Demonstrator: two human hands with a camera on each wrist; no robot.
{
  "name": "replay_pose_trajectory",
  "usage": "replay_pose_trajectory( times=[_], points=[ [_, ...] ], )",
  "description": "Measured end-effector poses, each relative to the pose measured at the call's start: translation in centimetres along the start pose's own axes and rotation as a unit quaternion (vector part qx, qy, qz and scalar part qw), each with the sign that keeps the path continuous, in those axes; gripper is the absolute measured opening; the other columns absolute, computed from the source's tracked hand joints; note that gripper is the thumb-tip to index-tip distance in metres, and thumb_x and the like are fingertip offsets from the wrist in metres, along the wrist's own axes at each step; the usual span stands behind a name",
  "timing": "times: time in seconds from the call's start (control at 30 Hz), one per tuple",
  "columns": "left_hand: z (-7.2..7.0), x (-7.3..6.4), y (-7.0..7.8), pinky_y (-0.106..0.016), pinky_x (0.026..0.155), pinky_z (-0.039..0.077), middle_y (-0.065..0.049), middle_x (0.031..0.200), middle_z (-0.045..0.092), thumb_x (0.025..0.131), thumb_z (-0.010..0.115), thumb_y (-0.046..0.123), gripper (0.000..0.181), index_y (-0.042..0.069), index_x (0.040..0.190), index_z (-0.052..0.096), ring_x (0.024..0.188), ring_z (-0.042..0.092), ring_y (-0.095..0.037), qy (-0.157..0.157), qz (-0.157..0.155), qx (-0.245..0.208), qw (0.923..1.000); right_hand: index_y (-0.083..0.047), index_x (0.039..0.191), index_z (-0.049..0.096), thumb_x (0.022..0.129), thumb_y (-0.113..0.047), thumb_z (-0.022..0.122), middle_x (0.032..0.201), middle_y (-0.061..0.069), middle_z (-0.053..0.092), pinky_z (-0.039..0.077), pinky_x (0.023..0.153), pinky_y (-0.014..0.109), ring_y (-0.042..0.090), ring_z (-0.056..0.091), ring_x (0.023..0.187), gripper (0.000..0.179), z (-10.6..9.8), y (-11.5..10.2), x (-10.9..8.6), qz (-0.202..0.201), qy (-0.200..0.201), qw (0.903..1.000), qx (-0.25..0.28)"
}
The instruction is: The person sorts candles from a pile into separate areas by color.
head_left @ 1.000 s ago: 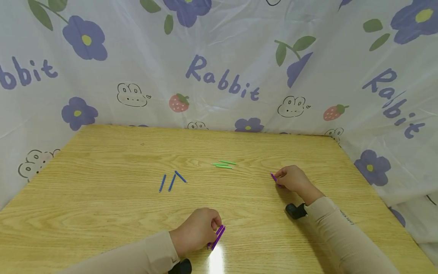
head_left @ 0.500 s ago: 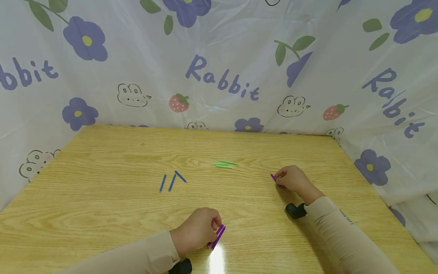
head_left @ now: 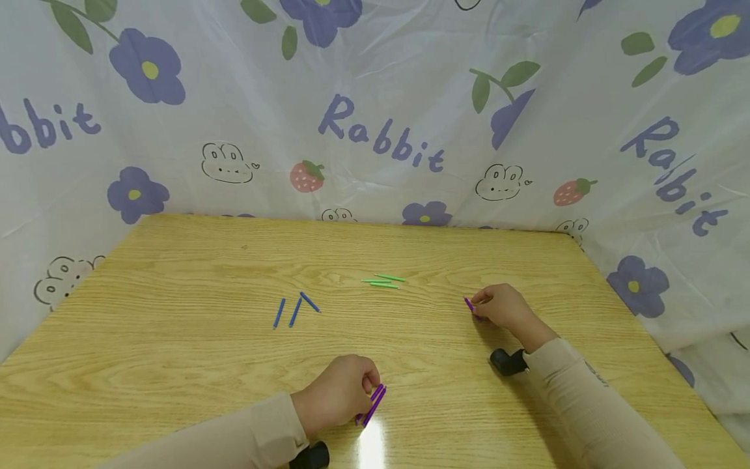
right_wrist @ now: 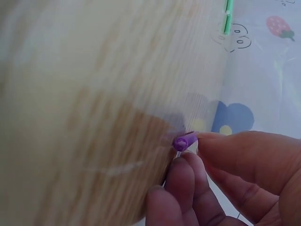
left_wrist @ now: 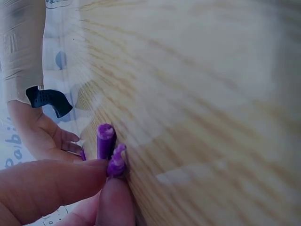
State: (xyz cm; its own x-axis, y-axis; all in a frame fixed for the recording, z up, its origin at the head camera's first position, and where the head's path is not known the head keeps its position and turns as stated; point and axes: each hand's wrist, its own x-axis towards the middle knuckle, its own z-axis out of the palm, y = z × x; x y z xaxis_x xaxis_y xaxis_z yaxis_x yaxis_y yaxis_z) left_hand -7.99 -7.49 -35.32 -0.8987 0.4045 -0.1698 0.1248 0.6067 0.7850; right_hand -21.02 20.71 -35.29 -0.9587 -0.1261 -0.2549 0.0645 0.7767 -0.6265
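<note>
My left hand (head_left: 342, 396), low in the middle of the head view, pinches a thin purple candle between thumb and finger. In the left wrist view its twisted wick end (left_wrist: 117, 164) shows at the fingertips. A second purple candle (head_left: 375, 406) lies right alongside, its flat end (left_wrist: 106, 134) facing the left wrist camera. Farther right, my right hand (head_left: 502, 306) pinches another purple candle (head_left: 469, 303) close over the tabletop. The right wrist view shows that candle's blunt end (right_wrist: 181, 142) between thumb and fingers; the fingers hide the rest.
Several blue candles (head_left: 278, 314) lie on the wooden table (head_left: 193, 378) left of centre. Green candles (head_left: 384, 285) lie farther back, near the middle. A patterned cloth (head_left: 375, 78) hangs behind the table's far edge. Each wrist carries a black camera mount (head_left: 507, 361).
</note>
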Motion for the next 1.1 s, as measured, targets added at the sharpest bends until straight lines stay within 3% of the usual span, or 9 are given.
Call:
replay_pose_trajectory(
  times=[0.3, 0.63, 0.93, 1.1],
  points=[
    [0.1, -0.1, 0.0, -0.019, 0.045, 0.036, -0.002, 0.068, 0.047, 0.064, 0.059, -0.016, 0.021, 0.003, 0.073, 0.055, 0.059, 0.043, -0.011, -0.001, 0.004, -0.002, 1.0000, 0.001, 0.114, 0.057, 0.086, -0.012, 0.053, 0.106, 0.017, 0.059, 0.048, 0.068, 0.034, 0.019, 0.058, 0.078, 0.032, -0.5, 0.2, -0.7, -0.010, 0.020, 0.9997, 0.006],
    [0.1, -0.1, 0.0, -0.021, 0.049, 0.037, -0.003, 0.071, 0.048, 0.065, 0.060, -0.015, 0.022, 0.003, 0.076, 0.055, 0.062, 0.043, -0.013, -0.009, -0.006, -0.003, 0.9999, 0.002, 0.115, 0.055, 0.085, -0.011, 0.052, 0.109, 0.021, 0.057, 0.049, 0.063, 0.034, 0.022, 0.059, 0.074, 0.033, -0.6, -0.3, -1.6, -0.029, 0.034, 0.9988, 0.016],
    [0.0, 0.0, 0.1, -0.021, 0.049, 0.039, -0.003, 0.070, 0.048, 0.064, 0.061, -0.015, 0.022, 0.002, 0.076, 0.055, 0.062, 0.044, -0.013, -0.004, -0.003, 0.005, 1.0000, -0.003, 0.117, 0.056, 0.086, -0.012, 0.050, 0.111, 0.018, 0.057, 0.050, 0.066, 0.034, 0.024, 0.058, 0.083, 0.033, -0.7, -1.1, -2.2, -0.025, 0.037, 0.9990, 0.007],
    [-0.1, 0.0, 0.3, -0.022, 0.047, 0.039, -0.004, 0.070, 0.048, 0.065, 0.060, -0.015, 0.022, 0.001, 0.077, 0.055, 0.060, 0.045, -0.013, -0.011, -0.012, -0.011, 0.9998, -0.003, 0.116, 0.057, 0.087, -0.014, 0.053, 0.106, 0.016, 0.060, 0.050, 0.065, 0.033, 0.024, 0.059, 0.080, 0.031, -0.5, -2.0, -2.7, -0.043, 0.036, 0.9984, 0.003]
  ],
)
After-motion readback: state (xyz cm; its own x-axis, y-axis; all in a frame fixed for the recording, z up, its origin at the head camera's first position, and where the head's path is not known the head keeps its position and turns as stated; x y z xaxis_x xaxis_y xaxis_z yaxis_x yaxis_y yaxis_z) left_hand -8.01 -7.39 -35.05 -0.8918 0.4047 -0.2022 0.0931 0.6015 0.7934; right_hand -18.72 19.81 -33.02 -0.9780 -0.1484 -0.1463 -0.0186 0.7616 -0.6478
